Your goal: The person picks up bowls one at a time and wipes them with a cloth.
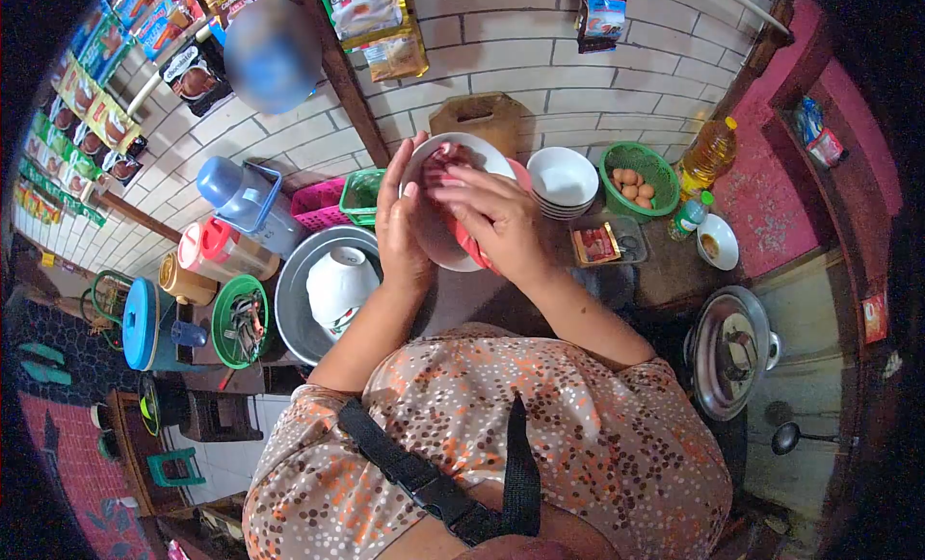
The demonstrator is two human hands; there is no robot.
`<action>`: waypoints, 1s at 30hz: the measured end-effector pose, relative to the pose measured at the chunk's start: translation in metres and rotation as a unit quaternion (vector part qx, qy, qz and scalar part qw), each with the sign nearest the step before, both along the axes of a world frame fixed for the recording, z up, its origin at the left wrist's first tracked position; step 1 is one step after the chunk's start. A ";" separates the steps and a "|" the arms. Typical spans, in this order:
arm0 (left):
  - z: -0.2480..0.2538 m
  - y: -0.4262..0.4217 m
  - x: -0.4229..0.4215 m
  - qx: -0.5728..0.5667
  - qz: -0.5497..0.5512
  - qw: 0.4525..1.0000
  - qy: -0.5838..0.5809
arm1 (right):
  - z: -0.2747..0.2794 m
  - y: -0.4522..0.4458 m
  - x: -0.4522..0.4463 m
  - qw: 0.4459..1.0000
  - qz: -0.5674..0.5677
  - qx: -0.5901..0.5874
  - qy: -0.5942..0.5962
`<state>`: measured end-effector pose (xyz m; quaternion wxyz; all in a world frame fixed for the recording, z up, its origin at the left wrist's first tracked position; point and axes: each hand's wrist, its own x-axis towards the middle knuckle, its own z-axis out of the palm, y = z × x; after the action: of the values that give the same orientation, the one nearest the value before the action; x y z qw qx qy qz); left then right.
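A white bowl (436, 234) is tilted up in front of my chest. My left hand (405, 218) is wrapped round its left rim, thumb near the edge. Inside the bowl, my right hand (491, 213) presses a red and white cloth (466, 240) against the surface, its fingers bent over the cloth. Part of the cloth hangs past the bowl's right side. Just to the right stands a stack of white bowls (562, 180). On the left, a large metal basin (289, 295) holds white bowls (339, 283).
A green basket of eggs (640, 186), an oil bottle (708, 158) and a small sauce bowl (717, 242) stand right. A lidded metal pot (729, 353) is at the far right. Left are a green cutlery basket (240, 321) and plastic jugs (236, 250).
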<state>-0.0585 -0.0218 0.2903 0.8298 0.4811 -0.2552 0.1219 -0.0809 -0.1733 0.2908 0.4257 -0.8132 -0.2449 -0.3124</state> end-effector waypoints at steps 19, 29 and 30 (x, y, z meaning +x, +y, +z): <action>0.011 0.000 -0.007 -0.013 -0.011 1.000 0.023 | -0.012 -0.005 -0.011 0.991 0.069 -0.084 0.074; 0.008 -0.010 -0.005 0.048 0.004 0.998 -0.033 | -0.008 0.005 0.006 0.999 0.015 0.052 -0.009; 0.006 -0.010 -0.004 0.049 0.006 0.998 -0.038 | -0.007 0.009 -0.001 0.992 0.068 0.083 0.060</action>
<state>-0.0628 -0.0320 0.2965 0.7942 0.5176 -0.2893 0.1326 -0.0822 -0.1645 0.2840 0.5260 -0.7738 -0.2468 -0.2523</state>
